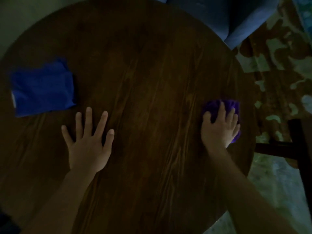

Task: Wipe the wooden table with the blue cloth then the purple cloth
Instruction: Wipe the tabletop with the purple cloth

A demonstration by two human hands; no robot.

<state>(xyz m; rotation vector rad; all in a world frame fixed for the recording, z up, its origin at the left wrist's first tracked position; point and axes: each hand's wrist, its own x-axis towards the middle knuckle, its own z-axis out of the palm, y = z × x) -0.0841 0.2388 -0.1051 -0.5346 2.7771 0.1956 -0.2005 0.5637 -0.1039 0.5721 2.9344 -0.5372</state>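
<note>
The round wooden table (143, 73) fills most of the dim view. A folded blue cloth (43, 87) lies flat near its left edge, with no hand on it. My left hand (88, 141) rests palm down on the bare wood, fingers spread, just right of and below the blue cloth. My right hand (219, 127) presses down on a bunched purple cloth (217, 105) close to the table's right edge. Most of the purple cloth is hidden under that hand.
A blue upholstered seat (236, 22) stands beyond the far right rim. A patterned rug (283, 65) covers the floor to the right. A dark wooden chair frame (293, 146) stands close to the table's right edge.
</note>
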